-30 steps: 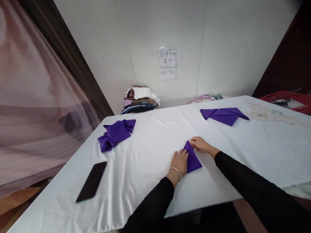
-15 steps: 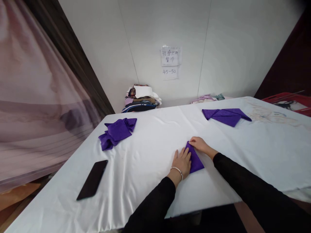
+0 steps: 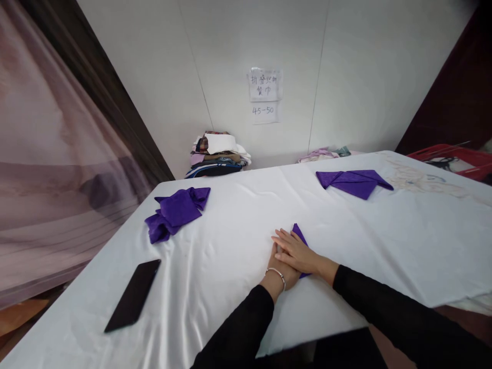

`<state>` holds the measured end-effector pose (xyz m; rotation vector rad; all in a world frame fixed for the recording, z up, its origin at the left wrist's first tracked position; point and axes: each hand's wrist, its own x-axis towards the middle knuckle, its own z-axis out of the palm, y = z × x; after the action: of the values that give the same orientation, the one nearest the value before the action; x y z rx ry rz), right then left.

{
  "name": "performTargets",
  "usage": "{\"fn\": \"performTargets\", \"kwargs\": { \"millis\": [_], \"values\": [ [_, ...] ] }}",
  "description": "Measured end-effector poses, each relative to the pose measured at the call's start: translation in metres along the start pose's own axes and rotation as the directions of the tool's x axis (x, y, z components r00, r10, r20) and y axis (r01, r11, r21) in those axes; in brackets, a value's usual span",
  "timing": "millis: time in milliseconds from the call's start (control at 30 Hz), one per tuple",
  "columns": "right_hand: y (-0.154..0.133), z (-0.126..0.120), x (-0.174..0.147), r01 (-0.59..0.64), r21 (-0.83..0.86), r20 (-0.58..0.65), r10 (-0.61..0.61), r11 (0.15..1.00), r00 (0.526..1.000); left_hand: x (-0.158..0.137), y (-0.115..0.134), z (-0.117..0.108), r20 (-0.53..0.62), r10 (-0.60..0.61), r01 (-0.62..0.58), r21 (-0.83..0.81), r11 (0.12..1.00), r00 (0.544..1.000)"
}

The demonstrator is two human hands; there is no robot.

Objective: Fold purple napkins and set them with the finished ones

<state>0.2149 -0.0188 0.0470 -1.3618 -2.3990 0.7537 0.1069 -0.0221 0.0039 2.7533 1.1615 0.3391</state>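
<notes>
A: What's closest to us?
B: Two black sleeves come in over a white satiny tablecloth, all ripply on the left. A dark phone-looking slab lies flat over there.

A: And the hands?
B: The left hand, with a bracelet on the wrist, is mostly covered, so I can't make out how spread its fingers are or if it's gripping anything. The right hand lies across it, palm down, fingers stretched out, not clutching anything I can see. The small purple cloth is on the table by them, a pointy corner poking out past the right hand.

A: Further back?
B: Bunched purple napkin on the left, a flatter folded one on the right, near some pale floral decoration.

A: Past the table?
B: A clothes pile, a lower fabric heap and, far right, a red basket. Behind those, a plain pale wall with handwritten paper signs, the lower reading "45-50".
</notes>
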Motion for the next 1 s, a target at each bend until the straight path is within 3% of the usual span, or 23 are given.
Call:
{"fn": "performTargets", "kwargs": {
  "millis": [233, 467, 733, 867, 1000],
  "values": [
    [0.034, -0.013, 0.024, 0.048, -0.024, 0.077, -0.046, 0.999, 0.996, -0.002, -0.002, -0.019, 0.191, -0.069, 0.088, -0.093, 0.992, 0.979],
    [0.063, -0.019, 0.047, 0.088, -0.153, 0.085, -0.075, 0.984, 0.994, -0.005, -0.001, -0.023, 0.169, -0.066, 0.079, -0.073, 0.994, 0.983],
    [0.086, -0.025, 0.066, 0.035, -0.263, 0.001, -0.036, 0.964, 0.999, -0.004, -0.001, -0.016, 0.199, -0.082, 0.087, -0.016, 0.996, 0.977],
    [0.091, -0.024, 0.071, 0.009, -0.302, -0.010, -0.013, 0.953, 1.000, -0.022, -0.001, -0.018, 0.181, -0.110, 0.106, 0.028, 0.994, 0.977],
    [0.092, -0.022, 0.071, -0.001, -0.321, -0.003, 0.000, 0.947, 1.000, -0.063, -0.004, -0.025, 0.160, -0.145, 0.135, 0.076, 0.988, 0.976]
  ]
}}
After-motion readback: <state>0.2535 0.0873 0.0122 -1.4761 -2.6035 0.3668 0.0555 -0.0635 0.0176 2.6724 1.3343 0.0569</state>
